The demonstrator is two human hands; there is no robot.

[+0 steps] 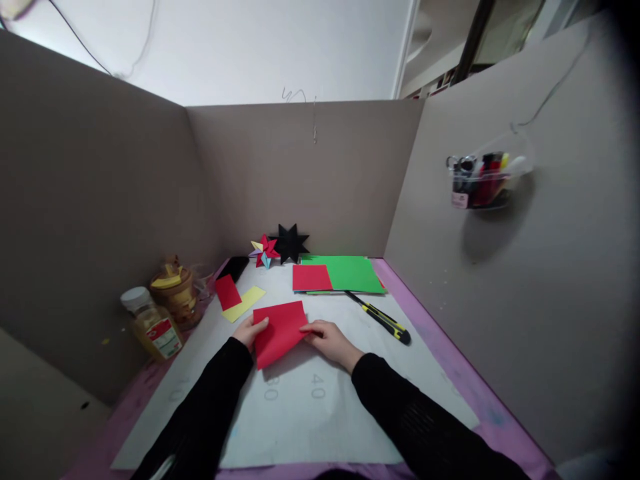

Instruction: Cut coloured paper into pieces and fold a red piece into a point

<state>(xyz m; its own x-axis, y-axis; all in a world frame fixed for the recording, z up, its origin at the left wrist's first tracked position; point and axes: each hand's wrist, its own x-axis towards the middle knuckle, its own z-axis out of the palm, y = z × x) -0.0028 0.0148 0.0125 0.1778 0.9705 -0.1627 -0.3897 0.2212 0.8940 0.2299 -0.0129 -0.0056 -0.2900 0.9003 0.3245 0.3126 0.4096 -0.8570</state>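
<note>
A red sheet of paper [279, 331] lies tilted on the white cutting mat [310, 400], lifted a little at its near edge. My left hand [251, 329] grips its left edge, thumb on top. At the paper's right corner my right hand [330, 341] pinches it with the fingers pressed together. Both sleeves are black.
Behind lie a small red square [312, 277] on green sheets [350, 272], a red piece [228, 291] over a yellow strip [246, 303], and a yellow-black utility knife [383, 318]. Paper stars [281, 247] stand at the back wall. Jars [159, 312] sit at the left. Cardboard walls enclose the desk; a cup of pens [480, 180] hangs right.
</note>
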